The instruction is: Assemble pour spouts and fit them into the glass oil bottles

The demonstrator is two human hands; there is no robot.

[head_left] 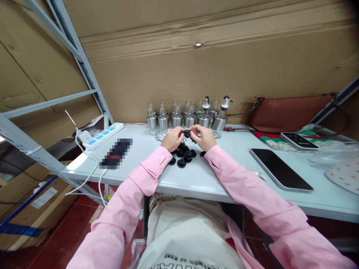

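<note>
Between my fingertips is a small round black stopper (187, 133), held from both sides. My left hand (172, 139) pinches it from the left, and my right hand (204, 137) grips it from the right. Under and in front of my hands, several more black stoppers (181, 163) lie in a loose pile on the grey table (196, 183). Just behind stand rows of glass bottles with metal sleeves (177, 120). Two of them carry pourer spouts (225, 102). Some clear or silvery small parts by my left hand are too small to make out.
At left lie a white power strip (104, 135) with cables and a blurred-out dark object (116, 153). On the right are a tablet (280, 169), a phone (299, 141) and a brown bag (288, 112). Cardboard (218, 67) walls the back; a metal shelf post (81, 63) rises at left.
</note>
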